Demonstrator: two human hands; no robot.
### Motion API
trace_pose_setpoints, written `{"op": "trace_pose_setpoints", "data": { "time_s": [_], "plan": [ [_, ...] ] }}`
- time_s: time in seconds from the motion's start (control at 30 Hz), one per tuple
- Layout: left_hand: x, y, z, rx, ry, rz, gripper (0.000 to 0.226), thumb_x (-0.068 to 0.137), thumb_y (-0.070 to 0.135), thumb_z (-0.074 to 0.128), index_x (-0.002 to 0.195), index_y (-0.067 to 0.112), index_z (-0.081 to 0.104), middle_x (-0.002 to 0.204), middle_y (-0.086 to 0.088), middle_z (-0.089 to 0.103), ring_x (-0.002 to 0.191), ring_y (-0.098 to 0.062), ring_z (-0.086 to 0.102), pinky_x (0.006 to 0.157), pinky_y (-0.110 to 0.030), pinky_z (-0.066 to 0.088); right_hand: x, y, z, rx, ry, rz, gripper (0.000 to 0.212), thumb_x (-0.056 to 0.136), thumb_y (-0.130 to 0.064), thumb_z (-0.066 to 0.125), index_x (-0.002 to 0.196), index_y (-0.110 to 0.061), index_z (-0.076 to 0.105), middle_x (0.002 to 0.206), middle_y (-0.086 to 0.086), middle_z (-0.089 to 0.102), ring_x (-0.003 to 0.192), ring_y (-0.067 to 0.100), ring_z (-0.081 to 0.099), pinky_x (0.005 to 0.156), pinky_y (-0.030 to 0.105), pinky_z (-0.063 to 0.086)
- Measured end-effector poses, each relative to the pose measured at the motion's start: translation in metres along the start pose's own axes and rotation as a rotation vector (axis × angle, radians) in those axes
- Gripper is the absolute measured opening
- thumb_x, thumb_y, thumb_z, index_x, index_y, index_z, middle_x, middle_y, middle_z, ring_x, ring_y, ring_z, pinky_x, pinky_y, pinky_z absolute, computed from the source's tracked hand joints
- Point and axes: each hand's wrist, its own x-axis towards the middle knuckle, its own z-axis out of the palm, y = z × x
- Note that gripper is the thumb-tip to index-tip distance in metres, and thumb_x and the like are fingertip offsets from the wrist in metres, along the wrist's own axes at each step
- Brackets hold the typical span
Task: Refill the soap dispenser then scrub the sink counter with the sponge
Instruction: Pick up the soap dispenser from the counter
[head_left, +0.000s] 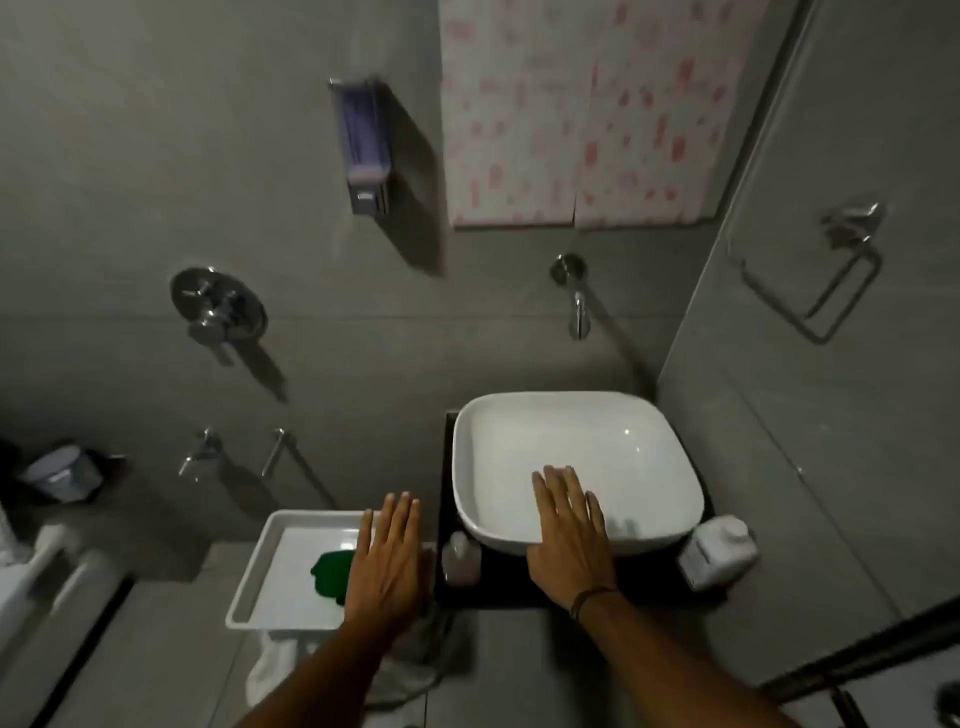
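Note:
A white basin (639, 415) sits on a dark counter (498, 587). A small clear soap dispenser bottle (460, 557) stands on the counter at the basin's front left. At the front right corner stands a white refill jug (719, 552). A green sponge (332, 571) lies in a white tray (270, 551) left of the counter. My left hand (387, 558) hovers flat, fingers spread, over the tray's right edge, partly covering the sponge. Over the basin's front rim my right hand (571, 535) is held out flat. Both hands hold nothing.
A wall-mounted purple soap dispenser (362, 145) hangs above. A wall spout (577, 312) points over the basin, with a mixer valve (218, 306) to the left. A towel ring (831, 280) is on the right wall. A small bucket (62, 473) stands far left.

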Motion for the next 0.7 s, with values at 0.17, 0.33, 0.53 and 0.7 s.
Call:
{"op": "trace_pose_setpoints", "data": {
  "time_s": [0.17,0.33,0.53,0.7],
  "plan": [
    [0.007,-0.023,0.054,-0.081,-0.055,0.152,0.079,0.091,0.055,0.047,0.145,-0.002,0.058,0.152,-0.022,0.057,0.142,-0.041,0.054,0.115,-0.059,0.040,-0.027,-0.034,0.057,0.146,-0.104,0.085,0.080,0.071,-0.028,0.060,0.149,-0.028,0.044,0.156,-0.005,0.044,0.147,0.024,0.037,0.116,0.045,0.037],
    [0.056,-0.040,0.091,-0.379,-0.172,0.203,0.103,0.086,0.060,0.071,0.166,0.014,0.024,0.172,-0.008,0.028,0.161,-0.028,0.020,0.130,-0.044,0.020,-0.014,-0.071,0.091,0.571,-0.112,0.362,0.057,0.072,-0.032,0.082,0.126,-0.029,0.064,0.124,-0.011,0.064,0.109,0.014,0.064,0.086,0.019,0.054],
    [0.088,-0.045,0.104,-0.779,-0.260,0.212,0.072,0.071,0.053,0.070,0.137,0.024,0.063,0.134,0.002,0.069,0.122,-0.018,0.066,0.101,-0.032,0.053,0.015,-0.102,0.123,0.785,0.005,0.667,0.051,0.057,-0.028,0.096,0.103,-0.029,0.074,0.099,-0.014,0.072,0.083,0.007,0.067,0.066,0.016,0.055],
    [0.097,-0.048,0.113,-0.881,-0.244,0.246,0.063,0.072,0.058,0.076,0.127,0.028,0.069,0.120,0.008,0.073,0.106,-0.009,0.068,0.091,-0.030,0.057,0.020,-0.110,0.137,0.777,0.150,0.728,0.030,0.070,-0.028,0.088,0.086,-0.044,0.069,0.092,-0.017,0.071,0.084,0.001,0.067,0.069,0.017,0.056]
  ]
}}
